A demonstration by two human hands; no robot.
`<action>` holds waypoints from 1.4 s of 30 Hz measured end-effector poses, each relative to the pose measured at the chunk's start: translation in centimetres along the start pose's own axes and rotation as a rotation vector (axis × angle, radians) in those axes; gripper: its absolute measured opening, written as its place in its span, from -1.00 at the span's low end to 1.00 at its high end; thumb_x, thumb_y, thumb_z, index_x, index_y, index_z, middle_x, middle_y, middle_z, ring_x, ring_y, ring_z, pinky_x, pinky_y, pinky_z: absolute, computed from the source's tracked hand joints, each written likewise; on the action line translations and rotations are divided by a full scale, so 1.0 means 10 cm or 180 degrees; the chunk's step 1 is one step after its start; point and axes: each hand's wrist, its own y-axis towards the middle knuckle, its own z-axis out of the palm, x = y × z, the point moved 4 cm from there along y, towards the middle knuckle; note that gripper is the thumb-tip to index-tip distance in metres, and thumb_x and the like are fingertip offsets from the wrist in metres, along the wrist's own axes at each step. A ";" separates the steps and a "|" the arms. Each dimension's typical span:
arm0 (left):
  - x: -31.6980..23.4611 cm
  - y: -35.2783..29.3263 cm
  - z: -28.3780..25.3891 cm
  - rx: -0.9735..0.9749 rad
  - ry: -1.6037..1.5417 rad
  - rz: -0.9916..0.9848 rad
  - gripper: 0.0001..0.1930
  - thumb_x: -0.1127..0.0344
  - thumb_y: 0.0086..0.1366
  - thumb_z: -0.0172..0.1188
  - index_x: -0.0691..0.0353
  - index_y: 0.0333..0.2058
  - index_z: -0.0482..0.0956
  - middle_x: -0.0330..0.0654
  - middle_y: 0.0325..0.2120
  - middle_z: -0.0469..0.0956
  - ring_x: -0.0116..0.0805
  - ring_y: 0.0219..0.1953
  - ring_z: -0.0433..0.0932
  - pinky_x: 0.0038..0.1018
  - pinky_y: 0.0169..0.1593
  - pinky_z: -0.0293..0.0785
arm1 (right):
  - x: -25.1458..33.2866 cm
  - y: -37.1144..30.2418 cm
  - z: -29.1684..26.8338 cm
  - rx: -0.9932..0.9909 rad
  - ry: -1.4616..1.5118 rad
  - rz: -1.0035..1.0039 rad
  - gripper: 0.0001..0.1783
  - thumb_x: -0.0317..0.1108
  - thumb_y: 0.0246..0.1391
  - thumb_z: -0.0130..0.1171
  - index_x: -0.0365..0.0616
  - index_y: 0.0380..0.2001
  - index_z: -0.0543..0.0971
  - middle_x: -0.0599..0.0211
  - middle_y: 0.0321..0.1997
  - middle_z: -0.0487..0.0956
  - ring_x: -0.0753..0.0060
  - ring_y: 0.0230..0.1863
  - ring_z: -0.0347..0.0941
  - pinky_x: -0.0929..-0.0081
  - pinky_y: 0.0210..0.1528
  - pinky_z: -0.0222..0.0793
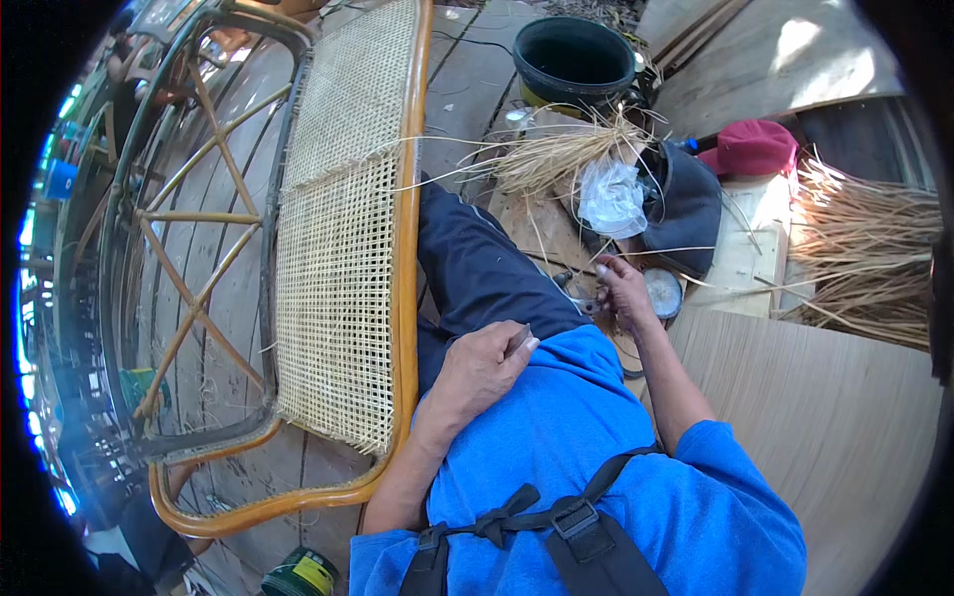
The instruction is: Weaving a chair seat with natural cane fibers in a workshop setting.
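My left hand rests at my lap with its fingers closed round a small dark flat piece, which shows beside the thumb; its kind is not clear. My right hand is out over the floor to the right, fingers curled together. A dark metal hand tool lies right against its fingertips, and thin cane strands pass close by; what it grips is hard to make out. Left of my legs stands a rattan frame with a woven cane panel, from whose edge loose strands run to the right.
A bundle of pale cane strands lies beyond my knee, near a black bucket. Around it are a clear plastic bag, a dark bag, a round tin and a red cap. More cane and a wooden board lie rightward.
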 end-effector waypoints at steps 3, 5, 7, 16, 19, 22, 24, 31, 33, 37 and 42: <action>-0.01 -0.05 -0.09 -0.0164 -0.0115 -0.0137 -0.79 0.29 0.30 0.14 0.33 -0.22 0.56 -0.10 -0.47 0.54 -0.34 -0.43 0.50 -0.44 -0.29 0.43 | 0.57 -0.21 0.14 -0.0387 -0.1272 -0.0638 -0.74 -0.25 0.22 0.07 -0.25 -0.29 0.59 0.43 -0.57 0.47 0.63 -0.63 0.33 0.58 -0.58 0.22; -0.02 -0.06 -0.17 -0.0343 -0.0282 -0.0537 -0.76 0.29 0.32 0.11 0.31 -0.14 0.56 -0.06 -0.35 0.58 -0.29 -0.31 0.57 -0.44 -0.17 0.47 | 1.04 -0.64 0.34 -0.0061 -0.1151 -0.1592 -0.76 -0.32 0.26 0.02 -0.29 -0.33 0.56 0.42 -0.54 0.45 0.67 -0.55 0.32 0.61 -0.49 0.24; -0.14 -0.05 -0.33 -0.0713 -0.0409 0.0167 -0.71 0.29 0.36 0.05 0.28 -0.02 0.53 0.00 -0.14 0.56 -0.20 -0.06 0.55 -0.42 0.05 0.42 | 1.36 -1.09 0.68 0.1027 -0.0646 -0.1704 -0.82 -0.41 0.29 -0.02 -0.27 -0.28 0.55 0.40 -0.52 0.47 0.66 -0.55 0.33 0.64 -0.50 0.25; 0.25 -0.60 -0.72 -0.0793 -0.1107 -0.0755 -0.74 0.16 0.33 0.13 0.27 -0.31 0.57 -0.33 -0.68 0.38 -0.53 -0.58 0.32 -0.47 -0.47 0.29 | 1.32 -1.29 1.93 0.2072 -0.0831 -0.1181 -0.84 -0.43 0.26 0.02 -0.25 -0.23 0.56 0.44 -0.56 0.48 0.65 -0.59 0.35 0.66 -0.52 0.26; 0.40 -0.85 -0.79 -0.0688 -0.0834 -0.0957 -0.71 0.13 0.30 0.16 0.29 -0.35 0.59 -0.35 -0.67 0.40 -0.56 -0.55 0.33 -0.47 -0.45 0.31 | 1.22 -0.91 2.00 0.1822 -0.0411 -0.0891 -0.81 -0.40 0.25 0.03 -0.30 -0.23 0.56 0.39 -0.58 0.49 0.63 -0.61 0.36 0.66 -0.54 0.26; 0.69 -1.13 -0.97 -0.0812 -0.1150 -0.1330 -0.71 0.15 0.29 0.15 0.31 -0.36 0.59 -0.37 -0.64 0.43 -0.54 -0.56 0.36 -0.50 -0.43 0.34 | 1.23 -0.47 2.00 0.1475 -0.0153 -0.0854 -0.78 -0.37 0.24 0.07 -0.33 -0.22 0.55 0.35 -0.57 0.50 0.59 -0.60 0.40 0.64 -0.55 0.30; 0.94 -1.27 -1.06 -0.0555 -0.1154 -0.1852 -0.74 0.18 0.29 0.14 0.31 -0.34 0.58 -0.39 -0.62 0.44 -0.57 -0.57 0.36 -0.54 -0.43 0.35 | 1.16 -0.25 2.03 0.1181 0.0079 -0.0579 -0.78 -0.36 0.23 0.09 -0.34 -0.22 0.56 0.34 -0.55 0.51 0.57 -0.60 0.42 0.62 -0.55 0.32; 1.41 -1.37 -1.33 -0.0610 -0.1150 -0.1977 -0.78 0.22 0.29 0.12 0.28 -0.27 0.51 -0.44 -0.64 0.35 -0.68 -0.65 0.26 -0.65 -0.62 0.20 | 0.92 -0.14 2.24 0.1331 0.0088 -0.0500 -0.78 -0.36 0.22 0.11 -0.26 -0.15 0.53 0.35 -0.47 0.55 0.54 -0.52 0.51 0.59 -0.48 0.45; 1.50 -1.48 -1.45 -0.0605 -0.1176 -0.2152 -0.79 0.23 0.29 0.11 0.28 -0.29 0.51 -0.44 -0.65 0.35 -0.68 -0.66 0.27 -0.65 -0.61 0.21 | 0.92 -0.06 2.24 0.1259 0.0134 -0.0485 -0.78 -0.37 0.22 0.10 -0.24 -0.12 0.52 0.36 -0.46 0.55 0.54 -0.53 0.51 0.58 -0.50 0.45; 1.72 -1.68 -1.64 -0.0622 -0.0819 -0.2601 -0.80 0.26 0.29 0.11 0.30 -0.33 0.51 -0.43 -0.67 0.36 -0.66 -0.66 0.28 -0.64 -0.62 0.21 | 0.88 0.11 2.17 0.1001 0.0092 -0.0412 -0.79 -0.38 0.24 0.06 -0.25 -0.13 0.52 0.34 -0.43 0.55 0.56 -0.52 0.52 0.63 -0.50 0.44; 1.87 -1.79 -1.69 -0.0621 -0.0652 -0.2723 -0.80 0.25 0.27 0.13 0.28 -0.34 0.55 -0.39 -0.66 0.40 -0.63 -0.64 0.31 -0.61 -0.57 0.26 | 0.73 0.20 2.14 0.1103 0.0276 -0.0355 -0.76 -0.36 0.26 0.04 -0.26 -0.07 0.48 0.33 -0.42 0.55 0.53 -0.51 0.52 0.62 -0.50 0.43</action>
